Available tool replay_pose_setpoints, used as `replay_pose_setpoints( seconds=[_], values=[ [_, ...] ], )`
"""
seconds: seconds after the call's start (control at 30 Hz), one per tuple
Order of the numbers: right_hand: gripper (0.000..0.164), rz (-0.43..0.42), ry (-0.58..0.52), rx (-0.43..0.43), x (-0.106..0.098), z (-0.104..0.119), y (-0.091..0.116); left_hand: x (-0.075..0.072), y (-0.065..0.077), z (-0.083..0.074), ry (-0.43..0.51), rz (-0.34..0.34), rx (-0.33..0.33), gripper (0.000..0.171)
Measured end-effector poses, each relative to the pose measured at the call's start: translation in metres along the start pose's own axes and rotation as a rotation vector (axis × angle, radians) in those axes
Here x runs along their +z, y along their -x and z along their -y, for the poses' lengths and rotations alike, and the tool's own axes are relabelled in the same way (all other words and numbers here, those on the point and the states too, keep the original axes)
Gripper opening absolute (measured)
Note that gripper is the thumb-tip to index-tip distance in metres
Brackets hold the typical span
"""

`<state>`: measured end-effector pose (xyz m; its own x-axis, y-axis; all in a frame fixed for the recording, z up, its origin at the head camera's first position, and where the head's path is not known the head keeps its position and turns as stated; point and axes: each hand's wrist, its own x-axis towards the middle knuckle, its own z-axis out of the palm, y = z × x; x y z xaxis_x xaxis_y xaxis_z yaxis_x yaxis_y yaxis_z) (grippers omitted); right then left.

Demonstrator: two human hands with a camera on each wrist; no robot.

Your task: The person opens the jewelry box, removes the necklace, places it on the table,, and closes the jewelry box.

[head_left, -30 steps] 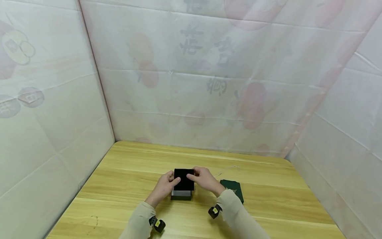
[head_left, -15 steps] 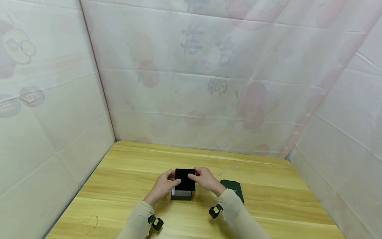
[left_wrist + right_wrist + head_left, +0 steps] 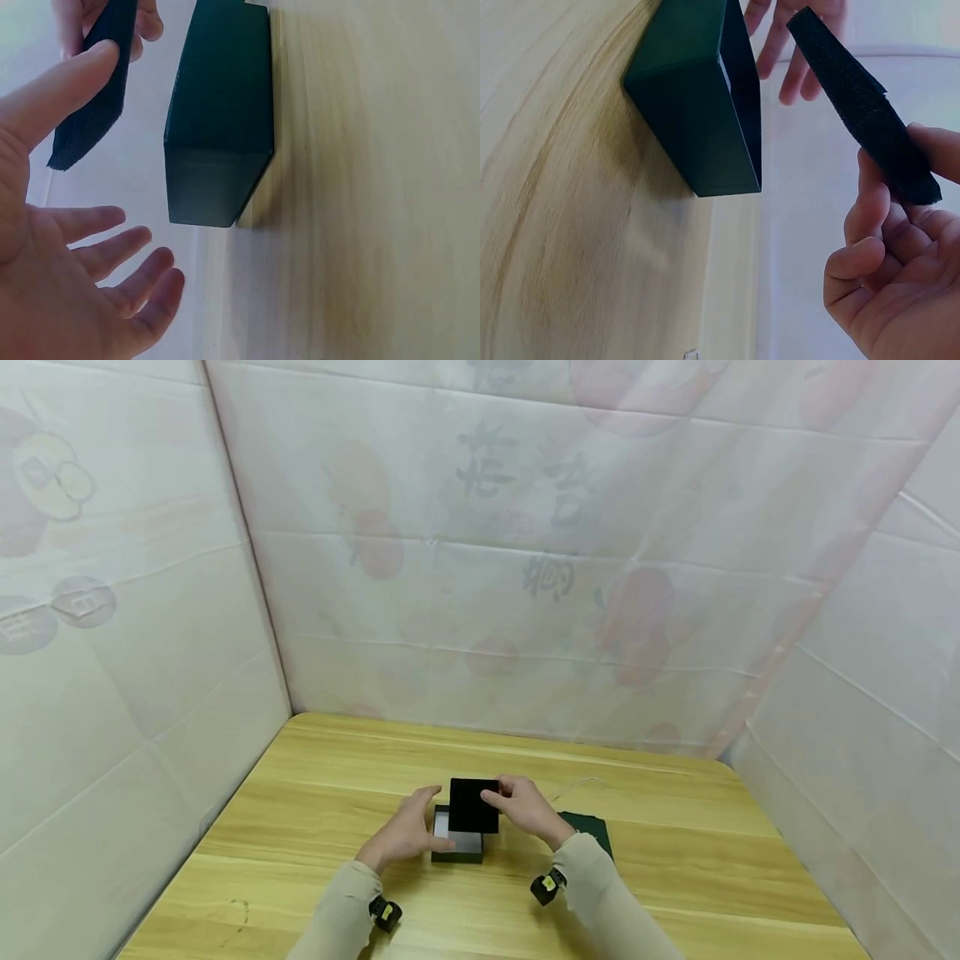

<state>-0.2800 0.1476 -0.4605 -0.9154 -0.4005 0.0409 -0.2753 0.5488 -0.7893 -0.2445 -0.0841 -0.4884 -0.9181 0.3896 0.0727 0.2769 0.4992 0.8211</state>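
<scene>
My right hand (image 3: 528,810) pinches a square black foam pad (image 3: 474,806) at its right edge, thumb on the near face and fingers behind. The pad's thickness and fuzzy side show in the right wrist view, where the foam pad (image 3: 855,105) is held above the table. Below and partly behind it stands a small dark green open box (image 3: 457,857) with a pale inside. My left hand (image 3: 408,831) is at the box's left side, fingers spread and apart from the pad. Its thumb overlaps the foam pad (image 3: 112,71) in the left wrist view.
A flat dark green piece with cut corners (image 3: 591,828) lies on the wooden table (image 3: 675,877) at right, partly covered by my right forearm. Behind it is a thin pale string (image 3: 577,783). Printed white cloth walls (image 3: 480,693) enclose the back and sides.
My left hand has let go of the pad and spread its fingers, moving slightly down and left. My right hand has shifted the pad right and a little up, uncovering more of the box's inside.
</scene>
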Motion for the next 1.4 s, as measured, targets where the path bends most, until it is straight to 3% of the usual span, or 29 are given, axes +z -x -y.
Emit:
replay_pose_setpoints(
  seconds=[0.33,0.63,0.9,1.13,1.4],
  values=[
    [0.039,-0.014,0.0,0.019,-0.004,-0.007,0.002,0.003,0.001,0.003,-0.041,0.067,0.003,0.101],
    [0.042,-0.019,-0.018,0.007,-0.008,-0.004,0.004,0.001,0.002,0.003,-0.123,0.108,0.014,0.1],
    [0.04,-0.008,-0.035,0.009,-0.009,0.007,0.01,0.001,0.003,0.004,-0.151,0.112,0.02,0.093],
    [0.044,-0.008,-0.018,0.026,-0.006,-0.008,0.003,0.001,0.004,0.004,-0.141,0.099,0.006,0.089],
    [0.048,-0.017,-0.011,0.028,-0.004,-0.009,0.002,0.002,0.004,0.005,-0.148,0.097,0.008,0.088]
  ],
)
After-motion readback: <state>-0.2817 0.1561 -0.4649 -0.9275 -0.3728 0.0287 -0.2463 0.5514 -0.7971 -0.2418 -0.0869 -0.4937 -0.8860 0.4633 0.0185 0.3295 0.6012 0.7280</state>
